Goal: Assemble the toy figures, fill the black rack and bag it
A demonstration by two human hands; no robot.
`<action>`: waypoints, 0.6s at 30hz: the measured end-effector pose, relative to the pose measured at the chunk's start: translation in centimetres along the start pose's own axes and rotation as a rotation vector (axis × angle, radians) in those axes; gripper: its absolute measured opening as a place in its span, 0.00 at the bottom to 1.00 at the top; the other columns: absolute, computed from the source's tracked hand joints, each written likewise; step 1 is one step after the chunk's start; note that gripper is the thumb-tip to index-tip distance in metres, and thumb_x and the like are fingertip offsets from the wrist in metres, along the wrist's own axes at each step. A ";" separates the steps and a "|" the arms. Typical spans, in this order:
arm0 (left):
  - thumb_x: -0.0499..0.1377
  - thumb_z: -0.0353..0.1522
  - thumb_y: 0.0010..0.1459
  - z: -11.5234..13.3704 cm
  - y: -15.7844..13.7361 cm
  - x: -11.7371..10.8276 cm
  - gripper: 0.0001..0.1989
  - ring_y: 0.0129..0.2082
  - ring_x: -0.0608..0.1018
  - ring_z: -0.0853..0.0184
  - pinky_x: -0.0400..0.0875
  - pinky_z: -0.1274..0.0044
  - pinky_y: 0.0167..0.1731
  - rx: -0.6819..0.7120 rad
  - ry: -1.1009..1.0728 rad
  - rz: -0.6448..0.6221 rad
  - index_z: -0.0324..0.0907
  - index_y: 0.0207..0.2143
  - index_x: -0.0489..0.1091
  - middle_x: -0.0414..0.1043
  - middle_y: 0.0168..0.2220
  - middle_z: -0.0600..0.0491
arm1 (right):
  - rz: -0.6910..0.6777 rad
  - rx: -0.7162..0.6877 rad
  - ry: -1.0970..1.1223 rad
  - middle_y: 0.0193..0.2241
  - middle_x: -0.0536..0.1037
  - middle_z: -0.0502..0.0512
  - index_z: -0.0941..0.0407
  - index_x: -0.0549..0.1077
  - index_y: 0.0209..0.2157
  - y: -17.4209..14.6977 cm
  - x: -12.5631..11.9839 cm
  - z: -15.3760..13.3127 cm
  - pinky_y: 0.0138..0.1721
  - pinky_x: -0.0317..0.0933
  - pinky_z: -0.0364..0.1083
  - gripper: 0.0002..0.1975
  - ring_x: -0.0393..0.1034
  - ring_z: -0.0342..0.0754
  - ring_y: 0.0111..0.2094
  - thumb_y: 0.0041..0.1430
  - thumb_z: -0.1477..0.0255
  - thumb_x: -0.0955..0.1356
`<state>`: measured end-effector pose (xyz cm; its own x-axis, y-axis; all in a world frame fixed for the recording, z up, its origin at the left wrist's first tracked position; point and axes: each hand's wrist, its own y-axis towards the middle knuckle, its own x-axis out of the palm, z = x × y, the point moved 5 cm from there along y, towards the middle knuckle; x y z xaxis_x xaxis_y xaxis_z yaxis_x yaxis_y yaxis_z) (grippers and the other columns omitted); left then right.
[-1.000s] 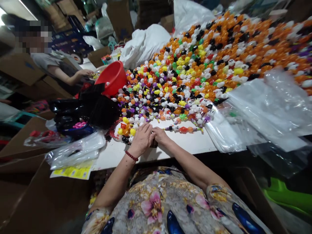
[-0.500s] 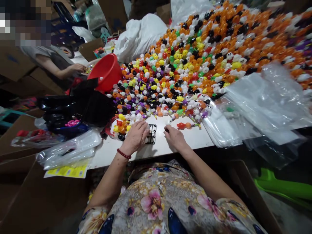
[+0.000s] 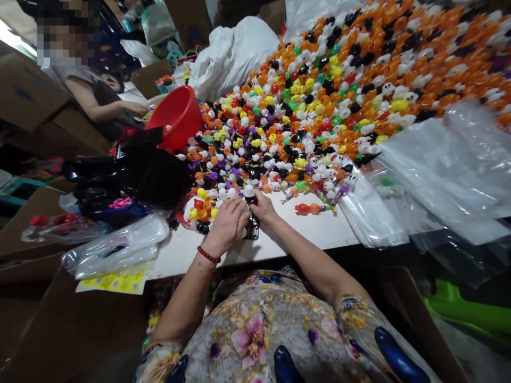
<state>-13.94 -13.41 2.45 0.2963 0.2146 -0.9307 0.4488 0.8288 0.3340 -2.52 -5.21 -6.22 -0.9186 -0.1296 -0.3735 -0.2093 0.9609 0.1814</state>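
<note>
My left hand wears a dark red bead bracelet. Its fingers bend together over the left side of a small black plastic grid frame, hiding part of it; a pale bit shows by the fingertips. My right hand has come up to the frame's far end, thumb and fingers pinched on a small white-topped plastic piece with a dark lower part. Beside my left hand lies a small heap of coloured plastic pieces. An orange-red stacked figure rests on the white table to the right.
A big pile of small plastic figures fills the table's back and right. Clear plastic bags lie right, more bags left. A red tub stands behind black bags. Another person works at the far left.
My right hand has moved left and away from me to the frame's far end, and a white-topped piece now shows at its fingertips. My left hand stays over the frame. The view has shifted slightly.
</note>
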 end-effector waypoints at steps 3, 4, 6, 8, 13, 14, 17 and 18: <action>0.43 0.36 0.69 -0.2 0.0 0.0 0.22 0.56 0.69 0.56 0.65 0.59 0.59 -0.009 -0.020 -0.002 0.34 0.54 0.67 0.72 0.53 0.40 | -0.032 -0.023 -0.102 0.37 0.78 0.56 0.56 0.70 0.41 0.1 0.0 0.1 0.42 0.64 0.48 0.12 0.70 0.50 0.39 0.53 0.74 0.66; 0.43 0.36 0.69 -0.2 0.0 0.0 0.21 0.56 0.69 0.56 0.65 0.59 0.59 -0.012 -0.029 -0.004 0.35 0.54 0.67 0.72 0.53 0.41 | -0.036 -0.018 -0.116 0.37 0.77 0.56 0.57 0.70 0.41 0.1 0.0 0.2 0.42 0.63 0.48 0.12 0.70 0.51 0.39 0.53 0.74 0.66; 0.43 0.36 0.69 -0.3 0.0 0.0 0.20 0.57 0.69 0.56 0.65 0.58 0.59 -0.016 -0.043 -0.010 0.37 0.55 0.67 0.72 0.53 0.42 | -0.053 -0.006 -0.139 0.37 0.77 0.56 0.57 0.71 0.40 0.3 0.0 0.4 0.40 0.63 0.47 0.11 0.69 0.50 0.37 0.53 0.75 0.65; 0.44 0.36 0.69 -0.3 -0.1 0.0 0.20 0.57 0.69 0.56 0.65 0.58 0.59 -0.020 -0.046 -0.010 0.38 0.55 0.67 0.71 0.53 0.42 | -0.092 -0.006 -0.166 0.34 0.77 0.55 0.57 0.71 0.38 0.4 0.2 0.5 0.38 0.62 0.46 0.10 0.69 0.49 0.35 0.52 0.76 0.65; 0.43 0.36 0.69 -0.3 -0.1 0.2 0.21 0.56 0.69 0.56 0.66 0.58 0.59 -0.017 -0.038 -0.002 0.36 0.54 0.67 0.71 0.53 0.41 | -0.200 -0.037 -0.230 0.31 0.77 0.53 0.57 0.73 0.32 0.7 0.8 0.4 0.37 0.61 0.44 0.08 0.68 0.47 0.33 0.51 0.80 0.64; 0.43 0.36 0.69 -0.2 0.0 0.1 0.21 0.56 0.69 0.56 0.66 0.58 0.59 -0.012 -0.037 -0.002 0.36 0.54 0.67 0.71 0.53 0.41 | -0.211 -0.040 -0.242 0.31 0.77 0.54 0.57 0.73 0.32 0.7 0.9 0.4 0.37 0.60 0.44 0.08 0.68 0.47 0.34 0.51 0.80 0.64; 0.45 0.37 0.69 0.4 0.2 -0.8 0.20 0.56 0.70 0.56 0.66 0.59 0.58 0.011 -0.024 0.027 0.36 0.54 0.67 0.71 0.53 0.40 | -0.225 -0.042 -0.282 0.32 0.77 0.54 0.57 0.74 0.33 0.7 1.1 0.3 0.37 0.60 0.43 0.09 0.68 0.47 0.34 0.53 0.80 0.64; 0.45 0.36 0.68 0.8 0.1 -1.5 0.20 0.56 0.70 0.56 0.67 0.59 0.58 0.026 -0.020 0.054 0.36 0.54 0.67 0.71 0.53 0.40 | -0.225 -0.041 -0.297 0.32 0.77 0.54 0.57 0.74 0.34 0.6 1.1 0.2 0.38 0.61 0.43 0.08 0.68 0.47 0.34 0.54 0.80 0.64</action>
<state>-13.67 -14.04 4.02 0.3376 0.2478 -0.9081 0.4535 0.8026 0.3876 -3.62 -4.72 -6.74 -0.7118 -0.2543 -0.6547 -0.4142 0.9048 0.0989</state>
